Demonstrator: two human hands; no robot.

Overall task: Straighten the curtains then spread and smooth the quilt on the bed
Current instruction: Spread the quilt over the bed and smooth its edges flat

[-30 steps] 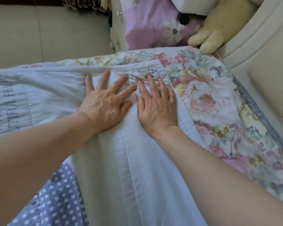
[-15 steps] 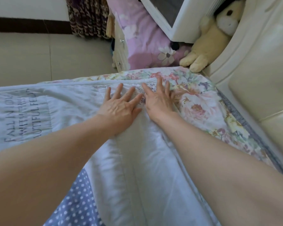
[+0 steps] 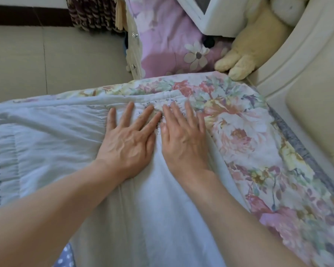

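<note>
A pale blue-white quilt (image 3: 52,143) with grey lettering at the left lies over the bed's floral sheet (image 3: 255,151). My left hand (image 3: 127,141) rests flat on the quilt near its far edge, fingers spread. Beside it, almost touching, my right hand (image 3: 183,139) also lies flat, palm down, near the quilt's corner. Neither hand grips the fabric. A strip of dark patterned curtain (image 3: 93,14) hangs at the top, beyond the bed.
A cream padded headboard (image 3: 308,93) runs along the right. A pink floral pillow (image 3: 162,41) and a yellow plush toy (image 3: 245,54) sit past the bed's corner, next to a small cream cabinet (image 3: 133,49). Beige tiled floor (image 3: 46,60) lies at the left.
Both hands slid forward along the quilt toward its far edge, then came back nearer; the view tilted up and back down. They remain flat on the fabric.
</note>
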